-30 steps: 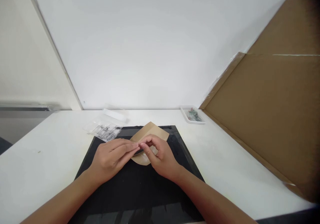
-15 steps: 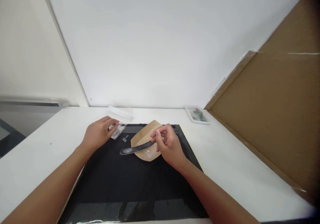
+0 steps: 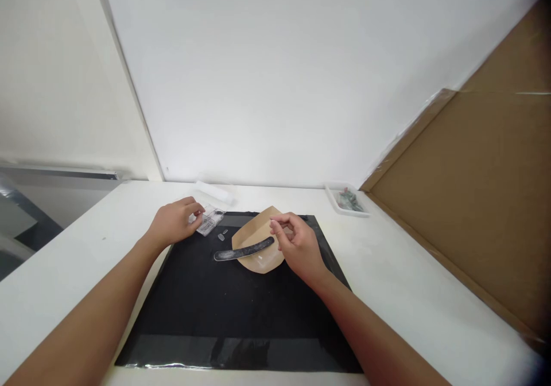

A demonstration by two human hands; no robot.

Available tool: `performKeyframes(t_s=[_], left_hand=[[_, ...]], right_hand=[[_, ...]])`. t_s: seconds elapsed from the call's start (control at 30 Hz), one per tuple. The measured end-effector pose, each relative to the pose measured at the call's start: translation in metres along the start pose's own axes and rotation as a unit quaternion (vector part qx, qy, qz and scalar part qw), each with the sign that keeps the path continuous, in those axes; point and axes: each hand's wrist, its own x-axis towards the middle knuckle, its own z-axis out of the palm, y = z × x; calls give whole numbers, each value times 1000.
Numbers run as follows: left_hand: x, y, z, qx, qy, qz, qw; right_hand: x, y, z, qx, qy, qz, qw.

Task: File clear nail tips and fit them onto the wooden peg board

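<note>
My left hand (image 3: 177, 221) is at the left edge of a flat clear plastic case (image 3: 210, 219). Its fingers are bent, with a gap between thumb and forefinger, and nothing visible is held. Two small clear pieces, like false nail tips (image 3: 221, 237), lie beside the case. A curved black nail file (image 3: 243, 250), whitened with dust, rests across a shallow tan paper tray (image 3: 253, 228), one end over the rim. Above the tray's right side, my right hand (image 3: 297, 242) is closed in a pinch; whatever is between its fingertips is too small to make out.
A black mat (image 3: 241, 311) with a shiny front strip covers the middle of the white table (image 3: 408, 271). Behind stand a white roll or strip (image 3: 214, 192) and a white dish (image 3: 348, 200) of greenish items. A cardboard panel (image 3: 469, 202) borders the right, a white wall the back.
My right hand has drawn back off the nail file, baring its right end. My left hand has shifted slightly left relative to the clear case. The camera view has moved a little.
</note>
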Motion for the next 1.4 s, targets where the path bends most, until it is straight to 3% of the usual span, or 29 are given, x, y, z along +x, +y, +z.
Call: performKeyframes(t_s=[0.3,0.53,0.67,0.77,0.9,1.17,1.3,1.4], left_hand=[[0,-10,-1,14,-28,-11,999],[0,14,-1,-64,14,0,998],[-4,39,-8,-120,20,119,985],[-7,54,-15,-166,14,235,958],[-6,63,-17,-172,6,305,937],[-2,47,5,-126,129,252,951],[-1,37,18,-131,133,233,954],[-3,37,21,-121,106,210,964]], right_hand=[[2,-1,-2,-53,-5,-65,996],[3,-2,-4,-78,-2,-72,994],[4,-1,-6,-107,2,-73,992],[6,2,-7,-116,4,-67,991],[7,6,-7,-125,4,-66,990],[10,13,-9,-152,33,-76,985],[13,20,-11,-158,61,-66,983],[17,27,-14,-136,83,-38,987]])
